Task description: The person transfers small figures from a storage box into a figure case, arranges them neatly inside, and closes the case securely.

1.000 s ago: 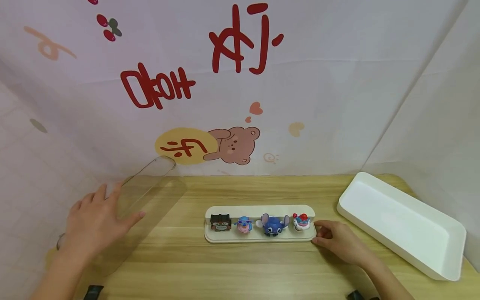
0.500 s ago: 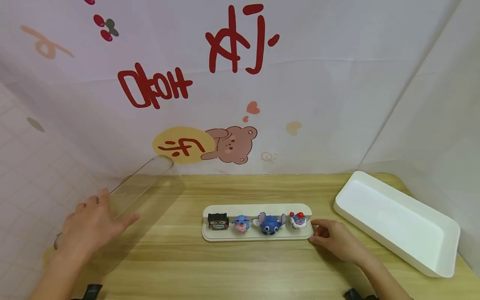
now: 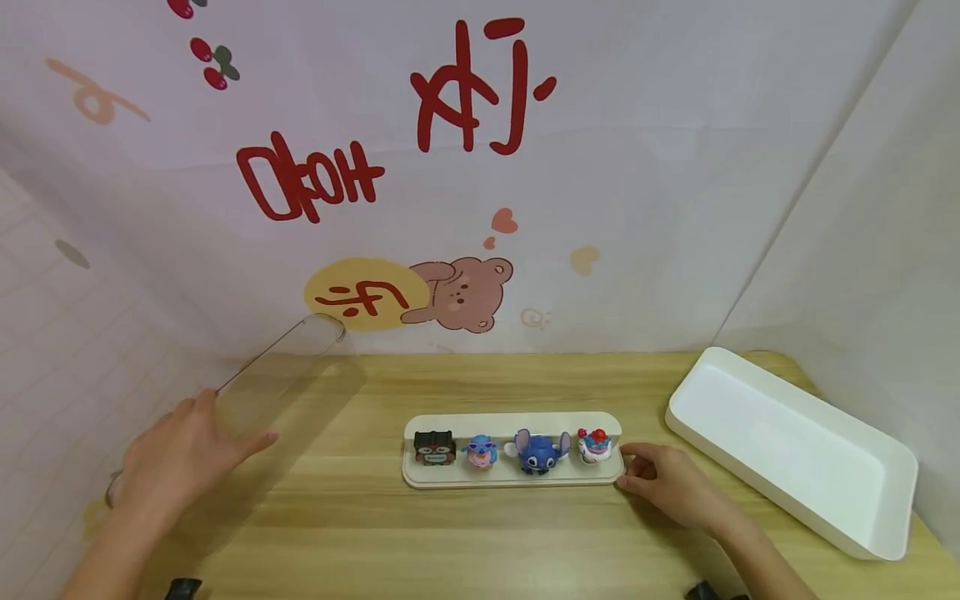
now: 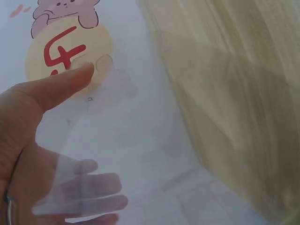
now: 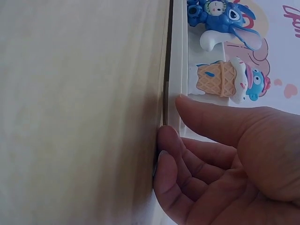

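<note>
At the left of the head view, my left hand (image 3: 176, 450) holds a clear plastic cover (image 3: 288, 354) that stands tilted, its top rim by the back sheet. In the left wrist view the thumb (image 4: 70, 84) lies on one side, and the other fingers show through the clear wall. My right hand (image 3: 671, 483) pinches the right end of a white display base (image 3: 510, 477), thumb on its edge and fingertips beneath. Along the base stand figures: a dark chest-like one (image 3: 435, 448), a small blue and pink one (image 3: 480, 452), a big-eared blue one (image 3: 540, 454) and an ice-cream-cone figure (image 5: 218, 79).
A white rectangular tray (image 3: 795, 450) lies slantwise on the wooden table (image 3: 465, 542) at the right. A white printed sheet (image 3: 637, 183) hangs behind the table and along both sides.
My left hand has sunk slightly along the clear cover, its fingers lower against the rim. The right hand keeps its grip on the base. The head view has shifted a little.
</note>
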A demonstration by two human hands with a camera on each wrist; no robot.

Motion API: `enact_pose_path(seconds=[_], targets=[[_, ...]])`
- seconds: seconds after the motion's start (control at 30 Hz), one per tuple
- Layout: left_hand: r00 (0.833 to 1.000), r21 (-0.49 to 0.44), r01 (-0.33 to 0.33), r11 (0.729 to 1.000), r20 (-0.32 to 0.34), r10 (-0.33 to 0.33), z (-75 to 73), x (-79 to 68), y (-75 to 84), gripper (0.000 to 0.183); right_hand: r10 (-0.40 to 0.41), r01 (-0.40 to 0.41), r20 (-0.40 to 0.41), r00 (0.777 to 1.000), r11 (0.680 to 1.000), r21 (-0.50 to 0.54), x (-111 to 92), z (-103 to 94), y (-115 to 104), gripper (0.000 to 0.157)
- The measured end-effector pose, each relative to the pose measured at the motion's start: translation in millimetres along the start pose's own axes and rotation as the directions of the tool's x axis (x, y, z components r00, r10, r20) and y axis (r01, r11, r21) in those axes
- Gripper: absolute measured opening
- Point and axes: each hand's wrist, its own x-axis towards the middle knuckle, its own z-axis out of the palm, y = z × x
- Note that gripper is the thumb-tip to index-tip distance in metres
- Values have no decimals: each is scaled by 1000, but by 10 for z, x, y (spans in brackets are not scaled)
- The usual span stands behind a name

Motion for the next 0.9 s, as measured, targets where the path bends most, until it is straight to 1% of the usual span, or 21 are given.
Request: enact_pose_path(seconds=[0.17, 0.27, 0.33, 0.43, 0.6, 0.7, 0.77, 0.8, 0.87, 0.9], targets=[[997, -1, -24, 1000, -71, 24, 15, -39, 37, 132, -1, 1, -9, 1000, 1000, -15, -5, 14, -4, 46], [989, -4, -61, 998, -132, 60, -5, -81, 78, 125, 11, -11, -12, 1000, 1000, -19, 0, 16, -8, 48], [978, -4, -95, 996, -187, 92, -21, -109, 107, 120, 25, -25, -13, 1000, 1000, -18, 4, 16, -15, 48], [954, 0, -145, 989, -264, 140, -51, -137, 151, 114, 31, -31, -14, 999, 999, -23, 10, 15, -21, 48], [928, 4, -194, 981, -322, 185, -100, -149, 267, 111, 41, -42, -20, 999, 999, -27, 21, 22, -24, 49], [921, 8, -219, 976, -330, 209, -146, -148, 365, 111, 59, -60, -24, 998, 998, -32, 21, 22, -25, 49], [908, 20, -247, 969, -346, 238, -179, -147, 423, 111, 67, -68, -27, 997, 997, -36, 17, 18, -33, 49], [897, 27, -265, 964, -359, 257, -193, -145, 446, 111, 68, -69, -30, 997, 997, -34, 15, 17, -38, 49], [887, 42, -283, 958, -369, 278, -232, -149, 506, 110, 72, -73, -30, 997, 997, -33, 13, 16, -48, 50], [875, 54, -298, 953, -383, 296, -251, -148, 534, 109, 71, -72, -29, 997, 997, -31, 12, 14, -53, 51]])
